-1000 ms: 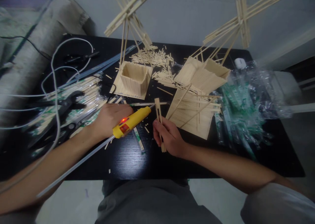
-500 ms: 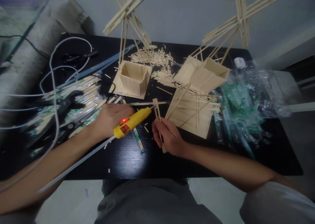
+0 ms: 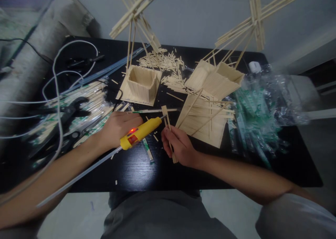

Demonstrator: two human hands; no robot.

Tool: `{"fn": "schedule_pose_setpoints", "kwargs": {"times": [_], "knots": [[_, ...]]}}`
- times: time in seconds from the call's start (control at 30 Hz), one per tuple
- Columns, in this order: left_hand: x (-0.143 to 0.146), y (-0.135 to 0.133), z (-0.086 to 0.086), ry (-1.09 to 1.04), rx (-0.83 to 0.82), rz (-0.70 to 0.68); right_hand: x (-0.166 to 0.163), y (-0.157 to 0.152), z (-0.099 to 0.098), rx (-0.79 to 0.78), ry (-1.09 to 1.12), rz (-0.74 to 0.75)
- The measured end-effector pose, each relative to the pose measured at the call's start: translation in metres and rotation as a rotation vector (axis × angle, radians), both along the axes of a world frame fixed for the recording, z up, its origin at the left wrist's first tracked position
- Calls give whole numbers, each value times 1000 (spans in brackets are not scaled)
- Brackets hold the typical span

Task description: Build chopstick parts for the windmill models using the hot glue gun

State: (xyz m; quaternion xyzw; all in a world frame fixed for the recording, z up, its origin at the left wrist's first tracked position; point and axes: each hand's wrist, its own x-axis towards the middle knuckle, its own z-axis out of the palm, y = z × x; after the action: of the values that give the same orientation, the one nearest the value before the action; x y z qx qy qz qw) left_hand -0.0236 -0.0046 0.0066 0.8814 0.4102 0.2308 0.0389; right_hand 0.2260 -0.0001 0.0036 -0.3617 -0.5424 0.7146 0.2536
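My left hand [image 3: 121, 127] is closed around the handle of a yellow hot glue gun [image 3: 141, 132], its red light lit. A long clear glue stick [image 3: 81, 176] sticks out of the gun's back end. The gun's nozzle meets, or nearly meets, a pair of wooden chopsticks [image 3: 167, 116] near their upper end. My right hand [image 3: 180, 144] grips those chopsticks, which slant upward with a narrow gap between them. Just right of this hand lies a flat wooden panel [image 3: 207, 127] with loose sticks across it. The gun's trigger is hidden by my fingers.
Two stick-built windmill models stand behind, one on a walled box [image 3: 143, 83], the other by a tilted box [image 3: 223, 79]. Cut stick pieces [image 3: 165, 62] lie between them. Left are pliers [image 3: 68, 113], scissors [image 3: 76, 135], wrapped chopsticks [image 3: 94, 95] and a white cable [image 3: 56, 81]; right, plastic wrappers [image 3: 257, 109].
The glue gun's nozzle has shifted slightly along the chopsticks, and their upper end has moved a little to the left. Both hands keep their hold.
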Motion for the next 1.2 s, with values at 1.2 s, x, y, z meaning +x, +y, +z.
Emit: {"fn": "schedule_pose_setpoints", "kwargs": {"times": [1.2], "knots": [[0, 2, 5, 32, 100, 2, 0, -1, 3, 15, 3, -1]]}}
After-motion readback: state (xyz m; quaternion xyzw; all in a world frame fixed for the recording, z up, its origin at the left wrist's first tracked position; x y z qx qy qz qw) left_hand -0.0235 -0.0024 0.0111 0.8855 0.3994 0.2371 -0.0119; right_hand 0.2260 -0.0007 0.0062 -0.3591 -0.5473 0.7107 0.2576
